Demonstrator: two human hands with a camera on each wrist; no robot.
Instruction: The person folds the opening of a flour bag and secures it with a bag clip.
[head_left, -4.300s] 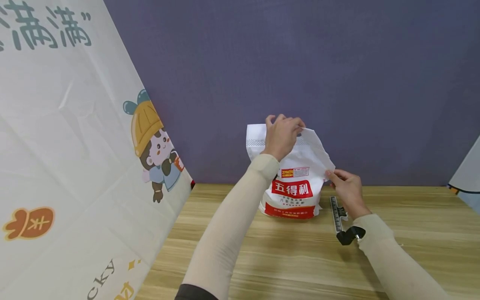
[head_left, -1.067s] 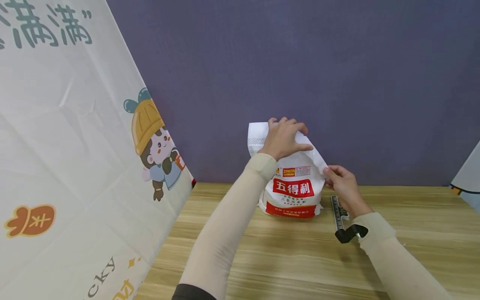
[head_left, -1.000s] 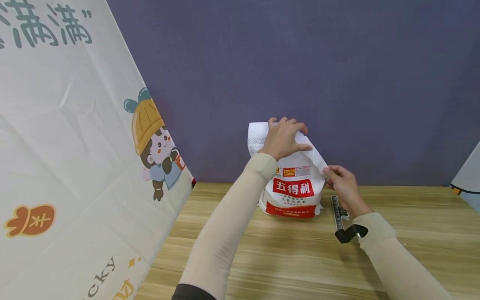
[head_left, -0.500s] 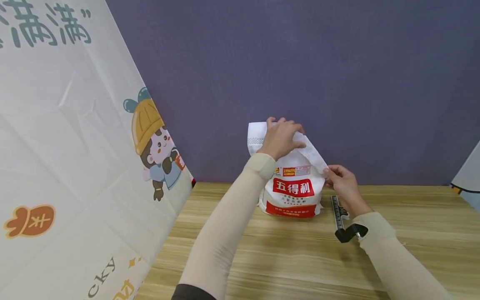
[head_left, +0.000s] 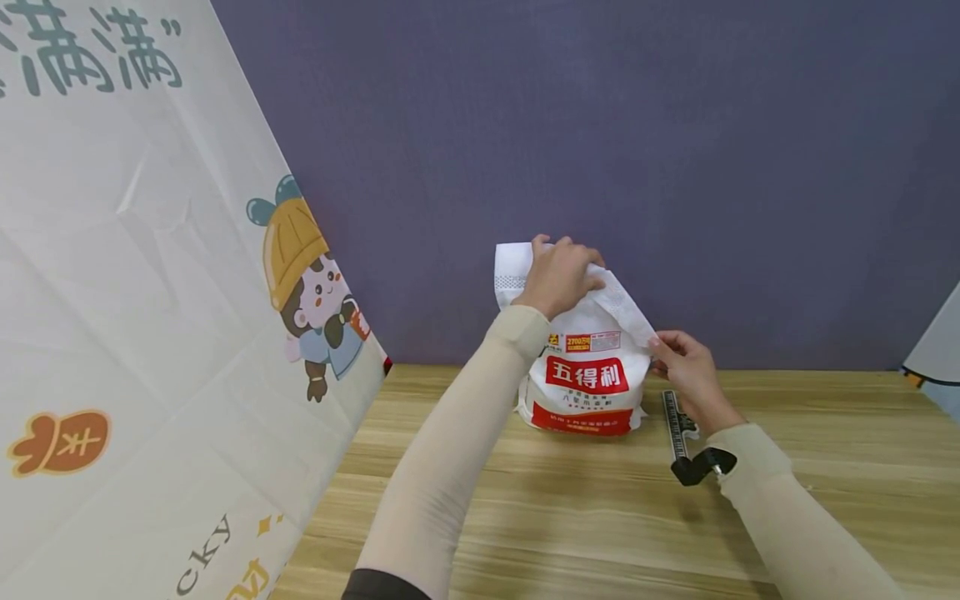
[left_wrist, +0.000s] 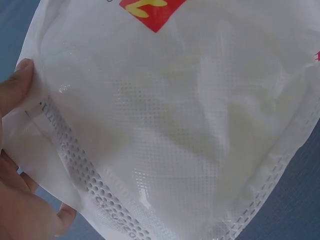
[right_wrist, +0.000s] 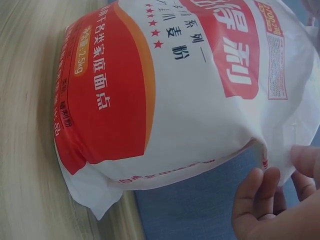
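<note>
On woodgrain table (head_left: 585, 517); bluish wall (head_left: 600, 125) behind; bag (head_left: 585, 379) upright; left hand (head_left: 558, 277) seemingly grips top; right hand (head_left: 692, 371) pinches edge

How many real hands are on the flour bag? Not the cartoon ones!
2. The left hand grips the top of the white bag, and the right hand pinches its edge on the right side. No others show.
</note>
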